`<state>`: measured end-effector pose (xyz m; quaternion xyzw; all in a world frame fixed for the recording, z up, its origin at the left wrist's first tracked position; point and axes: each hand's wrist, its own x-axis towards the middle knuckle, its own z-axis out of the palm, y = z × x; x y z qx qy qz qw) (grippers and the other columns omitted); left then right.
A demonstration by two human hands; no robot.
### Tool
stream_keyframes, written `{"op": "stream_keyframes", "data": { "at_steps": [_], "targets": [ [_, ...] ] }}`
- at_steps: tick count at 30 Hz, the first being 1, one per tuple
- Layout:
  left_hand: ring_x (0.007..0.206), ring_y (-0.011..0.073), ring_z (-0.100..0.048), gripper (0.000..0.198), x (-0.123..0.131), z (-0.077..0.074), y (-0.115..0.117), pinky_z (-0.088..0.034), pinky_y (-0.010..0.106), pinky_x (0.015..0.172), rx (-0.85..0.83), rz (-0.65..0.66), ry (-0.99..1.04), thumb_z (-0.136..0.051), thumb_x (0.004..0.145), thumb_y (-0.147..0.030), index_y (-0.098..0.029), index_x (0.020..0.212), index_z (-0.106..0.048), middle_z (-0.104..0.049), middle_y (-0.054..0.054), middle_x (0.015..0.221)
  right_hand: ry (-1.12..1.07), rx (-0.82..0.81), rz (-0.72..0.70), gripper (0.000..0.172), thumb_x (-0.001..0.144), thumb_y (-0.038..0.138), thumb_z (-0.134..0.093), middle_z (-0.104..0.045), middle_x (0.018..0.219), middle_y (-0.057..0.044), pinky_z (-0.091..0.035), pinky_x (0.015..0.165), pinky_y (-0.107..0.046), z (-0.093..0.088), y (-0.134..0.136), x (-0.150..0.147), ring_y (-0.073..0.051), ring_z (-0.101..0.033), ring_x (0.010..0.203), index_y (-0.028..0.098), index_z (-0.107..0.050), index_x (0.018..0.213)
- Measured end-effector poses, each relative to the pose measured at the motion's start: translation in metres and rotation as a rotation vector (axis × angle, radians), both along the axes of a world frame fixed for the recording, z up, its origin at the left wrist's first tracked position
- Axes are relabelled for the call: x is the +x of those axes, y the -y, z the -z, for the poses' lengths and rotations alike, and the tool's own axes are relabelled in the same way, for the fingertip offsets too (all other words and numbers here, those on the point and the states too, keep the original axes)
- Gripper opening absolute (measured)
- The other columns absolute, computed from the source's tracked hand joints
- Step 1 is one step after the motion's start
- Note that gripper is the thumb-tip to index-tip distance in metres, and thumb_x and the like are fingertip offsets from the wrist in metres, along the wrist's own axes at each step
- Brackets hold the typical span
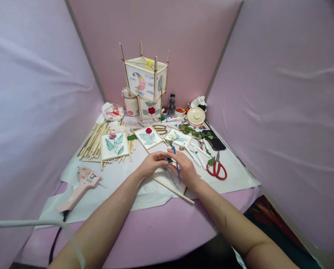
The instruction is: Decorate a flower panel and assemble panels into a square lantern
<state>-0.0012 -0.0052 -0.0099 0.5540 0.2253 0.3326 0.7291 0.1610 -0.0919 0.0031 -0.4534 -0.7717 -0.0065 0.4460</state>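
Works low over the worktop (155, 228), both hands meeting above a framed paper panel (168, 184) that lies flat on white paper near the front edge. Pinches a small green piece (169, 160) with the left hand (152, 163), grip closed on it just above the panel. Holds a blue brush (178, 173) in the right hand (186, 170), grip clamped on the thin shaft, which slants down across the panel. Has red scissors (217, 169) lying near the right hand, a pink glue gun (81, 184) well apart to the left, finished flower panels (115, 145) and a heap of wooden sticks (92, 142) farther back, and a paper lantern (146, 84) upright at the rear.
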Motion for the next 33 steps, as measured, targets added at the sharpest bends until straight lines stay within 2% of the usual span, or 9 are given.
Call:
{"op": "stream_keyframes", "data": {
  "at_steps": [3,8,12,17,25,29,33],
  "targets": [
    [0.087,0.0181,-0.065,0.032,0.0,-0.001,0.001,-0.048,0.032,0.086,0.005,-0.007,-0.009,-0.082,0.063,-0.023,-0.013,0.091,-0.07,-0.073,0.007,0.093,-0.035,0.037,0.009,0.032,0.096,0.017,-0.049,-0.061,0.128,-0.011,-0.048,0.101,-0.043,0.004,-0.001,-0.003,-0.021,-0.057,0.119,0.024,-0.057,0.126],
    [0.093,0.0193,-0.066,0.039,0.002,-0.004,0.002,-0.048,0.032,0.089,-0.04,-0.004,0.049,-0.083,0.063,-0.023,-0.013,0.098,-0.069,-0.072,0.009,0.101,-0.063,0.099,0.054,0.026,0.095,0.017,-0.051,-0.068,0.117,-0.008,-0.05,0.099,-0.042,0.009,-0.002,-0.004,-0.021,-0.06,0.117,0.024,-0.063,0.117],
    [0.091,0.0176,-0.066,0.035,0.002,-0.003,0.001,-0.048,0.03,0.089,-0.035,-0.028,0.077,-0.083,0.064,-0.025,-0.013,0.092,-0.067,-0.072,0.008,0.097,-0.02,0.11,0.092,0.023,0.095,0.02,-0.052,-0.07,0.113,-0.008,-0.052,0.094,-0.041,0.01,-0.003,-0.005,-0.022,-0.061,0.114,0.023,-0.065,0.114],
    [0.084,0.0164,-0.067,0.044,0.003,0.0,0.0,-0.049,0.031,0.085,-0.061,-0.068,0.053,-0.084,0.061,-0.023,-0.015,0.097,-0.061,-0.074,0.006,0.09,0.017,0.128,0.117,0.02,0.095,0.021,-0.053,-0.071,0.108,-0.008,-0.053,0.091,-0.042,0.012,-0.007,-0.005,-0.023,-0.063,0.108,0.022,-0.066,0.111],
    [0.09,0.0178,-0.068,0.044,0.003,-0.003,0.002,-0.048,0.032,0.087,-0.063,-0.032,0.043,-0.083,0.064,-0.022,-0.014,0.102,-0.063,-0.074,0.008,0.097,0.041,0.219,0.106,0.018,0.09,0.016,-0.057,-0.073,0.102,-0.007,-0.053,0.084,-0.038,0.008,-0.011,-0.001,-0.021,-0.066,0.101,0.022,-0.066,0.105],
    [0.089,0.0179,-0.068,0.042,0.002,-0.002,0.003,-0.048,0.032,0.087,-0.03,-0.027,0.019,-0.081,0.066,-0.024,-0.015,0.103,-0.063,-0.074,0.008,0.097,0.032,0.198,0.106,0.017,0.09,0.016,-0.058,-0.073,0.101,-0.006,-0.053,0.086,-0.037,0.007,-0.009,0.001,-0.02,-0.066,0.1,0.022,-0.066,0.104],
    [0.094,0.0203,-0.068,0.043,0.004,-0.003,0.004,-0.05,0.032,0.086,0.067,-0.08,-0.016,-0.08,0.068,-0.026,-0.015,0.106,-0.063,-0.074,0.009,0.098,-0.001,0.183,0.108,0.017,0.09,0.014,-0.058,-0.073,0.102,-0.006,-0.052,0.087,-0.036,0.008,-0.009,0.003,-0.02,-0.066,0.101,0.021,-0.066,0.104]
  ]
}}
